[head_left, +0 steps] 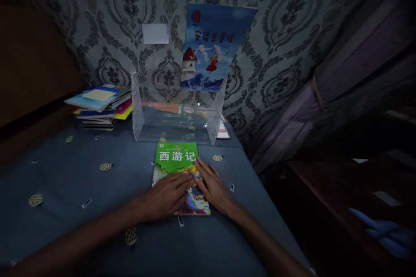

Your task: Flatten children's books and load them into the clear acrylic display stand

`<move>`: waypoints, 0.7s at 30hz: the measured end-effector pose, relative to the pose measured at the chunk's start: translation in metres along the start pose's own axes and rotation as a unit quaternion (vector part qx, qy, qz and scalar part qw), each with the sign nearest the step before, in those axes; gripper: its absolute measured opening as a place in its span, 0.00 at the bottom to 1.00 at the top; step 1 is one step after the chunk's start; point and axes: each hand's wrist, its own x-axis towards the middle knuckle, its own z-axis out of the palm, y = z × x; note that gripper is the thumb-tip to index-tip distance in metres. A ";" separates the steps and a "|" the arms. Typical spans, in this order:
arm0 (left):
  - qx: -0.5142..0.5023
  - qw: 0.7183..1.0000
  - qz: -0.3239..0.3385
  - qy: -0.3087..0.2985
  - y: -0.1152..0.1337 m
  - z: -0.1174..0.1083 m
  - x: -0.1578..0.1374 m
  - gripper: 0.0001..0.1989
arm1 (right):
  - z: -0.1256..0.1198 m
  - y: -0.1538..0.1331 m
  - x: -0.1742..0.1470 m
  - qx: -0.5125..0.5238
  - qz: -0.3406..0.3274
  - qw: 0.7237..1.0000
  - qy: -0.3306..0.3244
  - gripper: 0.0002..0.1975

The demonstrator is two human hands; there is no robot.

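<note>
A green picture book [177, 151] with white Chinese characters lies flat on the cloth-covered table. My left hand [167, 194] rests palm down across the book's left and middle, its fingers stretched out. Along the book's right side, my right hand [212, 184] lies with fingers extended toward the title. The fingertips of both hands come close together over the cover picture and hide part of it. Just beyond the book stands a clear acrylic rack [175, 127]. A blue storybook [217, 47] stands upright in it at the right.
Left of the rack is an uneven stack of books [100, 104]. A small white card [156, 33] appears against the patterned wall. Behind the rack's right foot is a partly blurred white item [223, 130]. A tied purple curtain [292, 108] hangs beyond the table's right edge.
</note>
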 end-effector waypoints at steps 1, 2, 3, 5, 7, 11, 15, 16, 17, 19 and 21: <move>-0.006 1.000 -0.021 -0.010 -0.006 -0.002 -0.002 0.23 | 0.000 0.000 0.000 0.004 0.001 1.000 -0.003 0.27; -0.011 0.999 -0.043 -0.019 -0.014 -0.004 -0.005 0.24 | -0.001 0.000 0.000 0.008 0.004 1.000 -0.006 0.27; -0.016 0.997 -0.065 -0.026 -0.024 -0.005 -0.006 0.24 | -0.001 -0.001 0.000 0.011 0.007 1.000 -0.007 0.27; -0.022 0.993 -0.115 -0.034 -0.045 -0.006 -0.010 0.26 | -0.003 -0.001 0.000 0.017 0.012 1.000 -0.007 0.27; -0.023 0.983 -0.183 -0.022 -0.065 -0.003 -0.012 0.27 | -0.003 -0.001 0.000 0.021 0.015 1.000 -0.005 0.27; -0.018 0.949 -0.310 0.054 -0.087 0.009 -0.018 0.34 | 0.000 -0.003 0.000 0.032 0.031 0.999 0.010 0.28; -0.069 0.939 -0.321 0.104 -0.086 0.017 -0.019 0.34 | 0.008 -0.009 0.001 0.059 0.069 0.996 0.022 0.30; -0.098 0.933 -0.326 0.117 -0.084 0.017 -0.018 0.33 | 0.011 -0.011 0.000 0.063 0.076 0.995 0.023 0.30; -0.137 0.923 -0.334 0.134 -0.083 0.016 -0.017 0.33 | 0.013 -0.013 -0.001 0.067 0.082 0.994 0.023 0.30; -0.243 0.889 -0.348 0.173 -0.081 0.013 -0.015 0.34 | 0.016 -0.016 -0.004 0.071 0.092 0.993 0.030 0.30; -0.362 0.826 -0.369 0.224 -0.077 0.008 -0.013 0.35 | 0.018 -0.019 -0.009 0.074 0.097 0.992 0.041 0.30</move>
